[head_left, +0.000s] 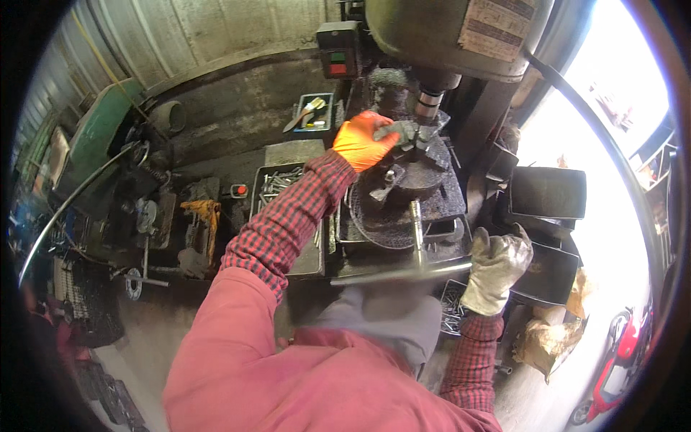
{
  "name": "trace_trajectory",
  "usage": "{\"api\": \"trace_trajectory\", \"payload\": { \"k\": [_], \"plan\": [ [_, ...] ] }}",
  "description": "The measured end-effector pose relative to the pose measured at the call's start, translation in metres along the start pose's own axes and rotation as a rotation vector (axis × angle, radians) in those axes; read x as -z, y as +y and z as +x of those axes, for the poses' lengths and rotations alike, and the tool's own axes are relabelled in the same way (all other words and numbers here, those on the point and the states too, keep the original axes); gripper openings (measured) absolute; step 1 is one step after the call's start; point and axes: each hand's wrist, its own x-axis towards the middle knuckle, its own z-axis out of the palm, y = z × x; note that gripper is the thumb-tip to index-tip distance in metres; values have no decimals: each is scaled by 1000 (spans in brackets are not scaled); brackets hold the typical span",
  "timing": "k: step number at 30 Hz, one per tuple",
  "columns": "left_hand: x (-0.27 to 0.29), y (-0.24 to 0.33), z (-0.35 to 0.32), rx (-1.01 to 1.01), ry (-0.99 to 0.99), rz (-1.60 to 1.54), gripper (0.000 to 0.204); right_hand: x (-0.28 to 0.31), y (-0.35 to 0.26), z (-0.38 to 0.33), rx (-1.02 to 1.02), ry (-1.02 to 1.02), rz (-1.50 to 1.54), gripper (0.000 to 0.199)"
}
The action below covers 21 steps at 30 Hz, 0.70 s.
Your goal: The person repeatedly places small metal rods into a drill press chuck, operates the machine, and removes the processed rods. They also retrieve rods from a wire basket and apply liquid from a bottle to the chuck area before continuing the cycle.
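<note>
My left hand (pixel 367 140), in an orange glove with grey fingertips, reaches to the dark metal clamping fixture (pixel 419 178) under the drill press spindle (pixel 430 104). Its fingers are closed near the fixture's upper jaws; whatever they pinch is hidden. From the fixture a bright metal shaft (pixel 417 227) points toward me and meets a long crossbar handle (pixel 392 276), smeared by motion. Beside the crossbar's right end is my right hand (pixel 498 270), in a dirty pale glove, its fingers loosely bent and apart, with nothing visible gripped.
A metal tray (pixel 308 266) of bolt-like parts lies left of the fixture, below a small tray with a brush (pixel 308 114). Dark bins (pixel 548 193) stand at right. A smaller box of metal parts (pixel 452 308) sits near my right forearm. A switch box (pixel 338 50) hangs behind.
</note>
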Motion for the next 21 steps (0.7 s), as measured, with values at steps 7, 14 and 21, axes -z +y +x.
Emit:
{"api": "trace_trajectory", "payload": {
  "k": [7, 14, 21],
  "plan": [
    [103, -115, -32, 257, 531, 707, 71, 7, 3, -1, 4, -86, -48, 51],
    [116, -190, -12, 309, 333, 84, 40, 6, 5, -2, 7, -94, -17, 52],
    [135, -141, -28, 129, 323, 414, 29, 4, 6, -5, -14, -123, -66, 53]
  ]
}}
